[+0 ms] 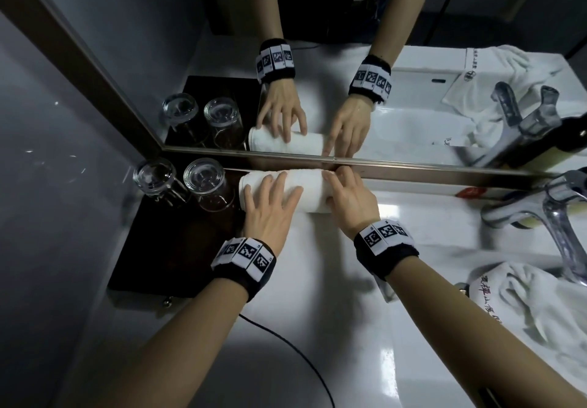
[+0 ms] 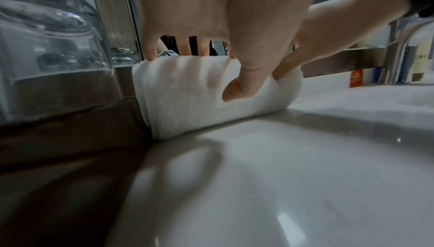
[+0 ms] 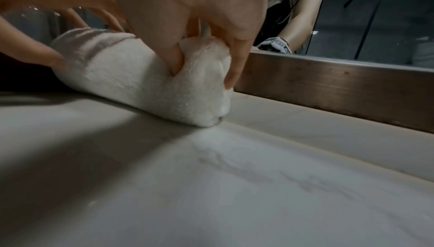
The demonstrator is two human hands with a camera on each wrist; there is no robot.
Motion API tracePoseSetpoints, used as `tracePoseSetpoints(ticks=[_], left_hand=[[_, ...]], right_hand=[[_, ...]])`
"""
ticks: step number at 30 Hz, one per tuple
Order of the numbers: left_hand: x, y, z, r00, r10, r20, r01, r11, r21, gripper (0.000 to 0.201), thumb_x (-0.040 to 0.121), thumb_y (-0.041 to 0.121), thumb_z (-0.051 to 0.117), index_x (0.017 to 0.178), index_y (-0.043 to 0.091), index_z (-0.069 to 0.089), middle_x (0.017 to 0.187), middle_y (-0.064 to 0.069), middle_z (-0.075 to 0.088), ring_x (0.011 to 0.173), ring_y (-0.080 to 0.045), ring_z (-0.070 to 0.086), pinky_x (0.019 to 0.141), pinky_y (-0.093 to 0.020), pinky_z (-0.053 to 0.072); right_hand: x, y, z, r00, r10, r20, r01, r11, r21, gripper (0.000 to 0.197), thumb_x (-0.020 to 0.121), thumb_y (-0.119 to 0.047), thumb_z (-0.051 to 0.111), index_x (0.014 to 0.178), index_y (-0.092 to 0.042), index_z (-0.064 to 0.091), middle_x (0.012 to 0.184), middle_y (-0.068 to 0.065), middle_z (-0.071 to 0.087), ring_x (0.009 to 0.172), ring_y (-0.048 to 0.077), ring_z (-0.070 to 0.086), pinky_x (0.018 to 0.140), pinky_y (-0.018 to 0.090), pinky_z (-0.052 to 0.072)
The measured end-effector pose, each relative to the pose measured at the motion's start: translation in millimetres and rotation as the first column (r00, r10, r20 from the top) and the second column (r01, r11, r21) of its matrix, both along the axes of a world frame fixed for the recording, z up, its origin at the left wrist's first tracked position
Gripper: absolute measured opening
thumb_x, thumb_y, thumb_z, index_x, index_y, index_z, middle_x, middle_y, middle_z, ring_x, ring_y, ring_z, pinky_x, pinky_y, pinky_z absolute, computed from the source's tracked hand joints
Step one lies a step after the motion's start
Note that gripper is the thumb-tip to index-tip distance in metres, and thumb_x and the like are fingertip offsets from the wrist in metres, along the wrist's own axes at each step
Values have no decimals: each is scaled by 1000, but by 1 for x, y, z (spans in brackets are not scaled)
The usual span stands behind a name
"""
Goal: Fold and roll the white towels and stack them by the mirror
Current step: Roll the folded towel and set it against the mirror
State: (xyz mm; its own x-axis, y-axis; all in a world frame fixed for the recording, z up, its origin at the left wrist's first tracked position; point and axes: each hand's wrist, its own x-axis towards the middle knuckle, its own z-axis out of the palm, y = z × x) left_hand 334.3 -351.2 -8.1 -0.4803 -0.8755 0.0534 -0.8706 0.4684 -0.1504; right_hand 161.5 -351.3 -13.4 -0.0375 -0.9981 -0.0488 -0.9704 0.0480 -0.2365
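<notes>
A rolled white terry towel lies lengthwise on the pale, glossy marble-look counter, right against the brown metal frame of the wall mirror. The left hand lies over its left half with fingers spread wide across the top and the thumb pressed into the near side, dimpling the pile. The right hand holds the roll's right end, fingers curled over the top and down the end face, thumb dug into the front.

The towel's left end touches a dark brown rectangular tray, on which two clear drinking glasses stand upside down, side by side near the mirror. Both wrists wear black bands with black-and-white square markers. A thin black cable trails over the counter near the left forearm. Well to the right, a chrome tap rises beside the basin, and a crumpled white towel with printed lettering lies heaped below it. A small red label sits at the foot of the mirror frame.
</notes>
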Motion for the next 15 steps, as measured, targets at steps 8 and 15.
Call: tracePoseSetpoints(ticks=[8,15], left_hand=[[5,2,-9,997,42,62,-52,987,154,73,91,14,38,148,29,-6,157,-12,-14,143,-39,-5,110,-63,12],[3,-4,-10,998,51,33,-57,980,191,81,85,19,48,148,30,-1,157,-12,-13,143,-38,-5,110,-61,12]], right_hand=[[13,18,6,996,-86,17,82,982,169,73,88,-1,48,146,-25,13,138,20,23,102,39,50,75,45,48],[8,10,8,999,-40,28,36,991,130,71,84,8,44,145,-17,18,132,20,29,98,40,53,77,47,51]])
